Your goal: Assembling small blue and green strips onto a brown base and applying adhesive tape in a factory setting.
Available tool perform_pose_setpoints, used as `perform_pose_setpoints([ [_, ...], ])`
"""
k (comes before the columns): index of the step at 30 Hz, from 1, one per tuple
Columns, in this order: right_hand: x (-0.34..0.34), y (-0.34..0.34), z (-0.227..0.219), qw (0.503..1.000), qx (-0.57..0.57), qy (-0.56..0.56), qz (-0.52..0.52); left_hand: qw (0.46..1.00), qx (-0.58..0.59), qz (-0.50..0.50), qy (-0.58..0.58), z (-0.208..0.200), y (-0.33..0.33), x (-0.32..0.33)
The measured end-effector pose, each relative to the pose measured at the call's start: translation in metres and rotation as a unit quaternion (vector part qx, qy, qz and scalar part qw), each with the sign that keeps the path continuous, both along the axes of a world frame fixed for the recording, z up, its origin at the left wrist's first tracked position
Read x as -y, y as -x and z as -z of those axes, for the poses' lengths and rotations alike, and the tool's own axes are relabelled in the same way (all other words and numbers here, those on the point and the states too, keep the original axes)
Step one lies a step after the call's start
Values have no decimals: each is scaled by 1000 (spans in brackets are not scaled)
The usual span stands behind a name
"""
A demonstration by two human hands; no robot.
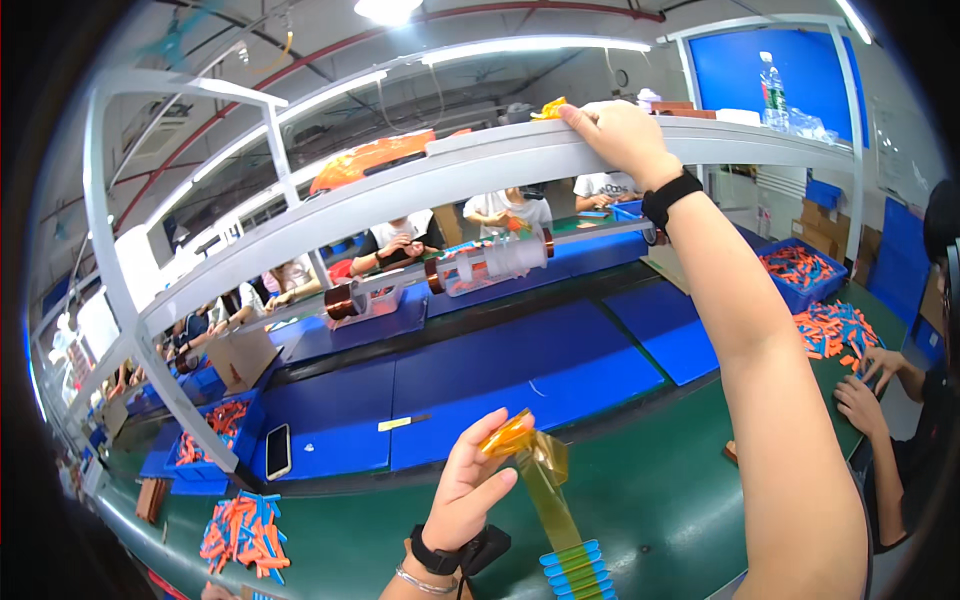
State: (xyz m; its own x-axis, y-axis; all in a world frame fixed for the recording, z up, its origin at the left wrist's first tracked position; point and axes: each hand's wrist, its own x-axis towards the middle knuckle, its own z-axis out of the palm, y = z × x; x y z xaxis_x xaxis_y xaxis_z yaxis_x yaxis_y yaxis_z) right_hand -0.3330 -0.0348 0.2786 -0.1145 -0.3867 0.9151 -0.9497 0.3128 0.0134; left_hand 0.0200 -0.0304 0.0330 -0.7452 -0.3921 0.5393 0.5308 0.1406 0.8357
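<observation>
My left hand (462, 488) pinches a folded end of amber film tape (508, 436) above the green bench. From there a translucent strip of the tape (550, 492) runs down over a row of flat blue pieces (578, 572) at the lower edge. My right hand (625, 132) is raised to the grey shelf rail, its fingers curled and mostly hidden. By its thumb tip, on the rail, lies crumpled yellow-orange film (549, 109); whether the fingers grip it is unclear.
Blue mats (520, 370) cover the middle of the bench. A phone (278, 452) lies beside a blue bin (258, 420). Orange and blue pieces (245, 535) are heaped at left, more (838, 330) at right. Tape rolls (345, 300) hang under the rail (500, 150). A co-worker's hands (868, 390) are at right.
</observation>
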Motion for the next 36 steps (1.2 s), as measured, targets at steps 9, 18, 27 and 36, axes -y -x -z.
perform_pose_setpoints([
  [9,-15,-2,-2,989,123,14,-83,990,5,-96,-104,-39,-15,2],
  [18,-67,39,-31,824,393,140,-384,974,9,-108,-200,-69,-19,-15],
  [27,-160,-42,49,818,385,-7,-428,978,45,-54,-196,-56,-15,-34],
  [36,-182,-175,229,558,544,-338,-528,951,145,58,-267,-7,-24,-92],
])
